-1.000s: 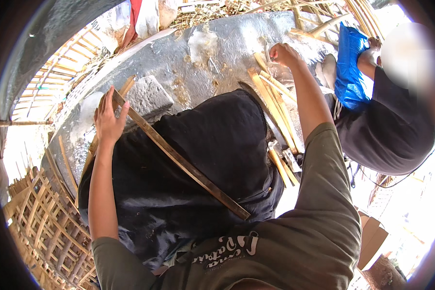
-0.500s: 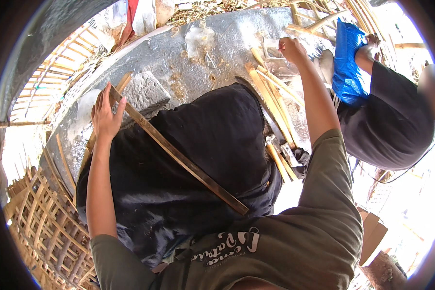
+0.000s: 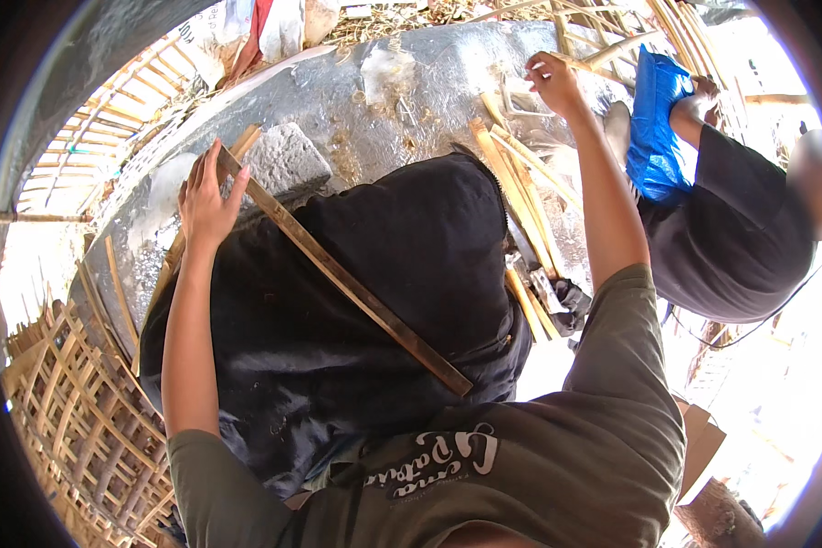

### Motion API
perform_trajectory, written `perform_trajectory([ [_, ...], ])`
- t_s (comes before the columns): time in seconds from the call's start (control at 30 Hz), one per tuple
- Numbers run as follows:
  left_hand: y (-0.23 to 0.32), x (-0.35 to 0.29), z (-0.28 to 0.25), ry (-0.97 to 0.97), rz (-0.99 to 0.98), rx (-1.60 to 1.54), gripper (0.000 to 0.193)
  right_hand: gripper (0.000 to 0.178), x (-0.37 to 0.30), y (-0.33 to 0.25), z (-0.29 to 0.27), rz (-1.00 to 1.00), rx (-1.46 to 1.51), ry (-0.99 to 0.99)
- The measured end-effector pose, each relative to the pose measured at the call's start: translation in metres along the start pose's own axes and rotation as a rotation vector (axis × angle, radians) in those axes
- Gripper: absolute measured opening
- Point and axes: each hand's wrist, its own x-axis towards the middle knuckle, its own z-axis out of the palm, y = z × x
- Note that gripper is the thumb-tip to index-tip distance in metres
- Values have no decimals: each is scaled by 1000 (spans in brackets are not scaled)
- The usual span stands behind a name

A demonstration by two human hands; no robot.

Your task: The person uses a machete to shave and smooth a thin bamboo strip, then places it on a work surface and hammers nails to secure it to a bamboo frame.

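A long, flat brown wooden strip (image 3: 352, 285) slants across the black cloth (image 3: 411, 237) over my lap. Its upper end lies between the thumb and fingers of my left hand (image 3: 208, 203), which keeps hold of it there with fairly straight fingers; its lower end rests on the cloth near my shirt. My right hand (image 3: 554, 84) is stretched far forward on the right, above the grey ground, with loosely bent fingers apart and nothing seen in them. Just beside it lies a pale bent loop-shaped thing (image 3: 521, 105), its kind unclear.
A rough grey block (image 3: 288, 163) sits beyond my left hand. Pale split sticks (image 3: 511, 196) and tools with wooden handles (image 3: 523, 294) lie right of the cloth. A woven bamboo lattice (image 3: 96, 429) stands at left. Another person (image 3: 740, 228) sits at right by a blue sheet (image 3: 658, 128).
My right hand's fingers have loosened from a closed curl and spread apart a little. The left hand stays at the strip's upper end, and the view has shifted slightly.
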Motion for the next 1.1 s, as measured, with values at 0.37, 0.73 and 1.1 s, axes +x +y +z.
perform_trajectory([
  [0.37,-1,-5,-1,-1,-55,52,78,19,-25,-206,32,-175,652,-185],
  [0.73,0,-13,-4,64,-76,65,80,18,-44,-354,170,-574,329,-428],
  [1.1,1,-13,-4,56,-96,14,81,10,-52,-380,240,-401,407,-266],
])
